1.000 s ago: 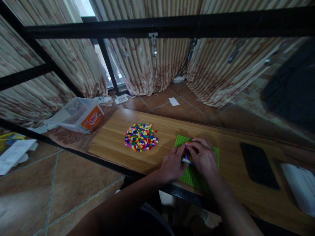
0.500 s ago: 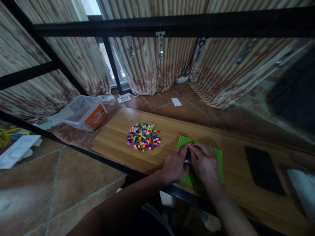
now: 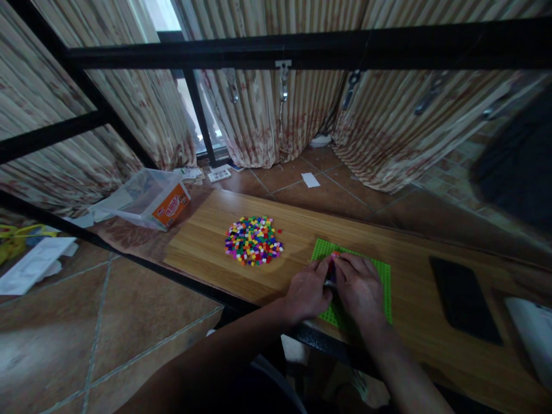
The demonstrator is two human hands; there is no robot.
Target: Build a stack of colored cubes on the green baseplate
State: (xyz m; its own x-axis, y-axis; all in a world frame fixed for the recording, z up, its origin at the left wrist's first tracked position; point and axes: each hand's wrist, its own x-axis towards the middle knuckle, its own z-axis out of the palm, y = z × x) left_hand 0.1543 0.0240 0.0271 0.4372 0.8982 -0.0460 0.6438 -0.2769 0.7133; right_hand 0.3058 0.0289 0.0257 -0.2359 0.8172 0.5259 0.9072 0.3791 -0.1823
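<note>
Both hands meet over a green studded baseplate [image 3: 385,287] on the wooden board. My left hand [image 3: 308,290] is closed, its fingertips against a small cluster of coloured toy bricks [image 3: 334,255]. From the other side my right hand [image 3: 359,284] presses its bent fingers on the same bricks. Orange, red and purple bits show between the fingers; the rest of the cluster is hidden. Left of the hands lies a round pile of small multicoloured bricks [image 3: 253,241], with one red brick [image 3: 280,231] just off its right side.
A clear plastic bin [image 3: 138,198] with an orange label stands beyond the board's left end. A dark phone-like slab [image 3: 466,299] and a white object [image 3: 530,330] lie at the right. A black metal bar [image 3: 302,49] crosses in front of striped curtains [image 3: 250,115].
The whole view has shifted very slightly. Both hands stay at the brick cluster on the baseplate, with barely any finger movement.
</note>
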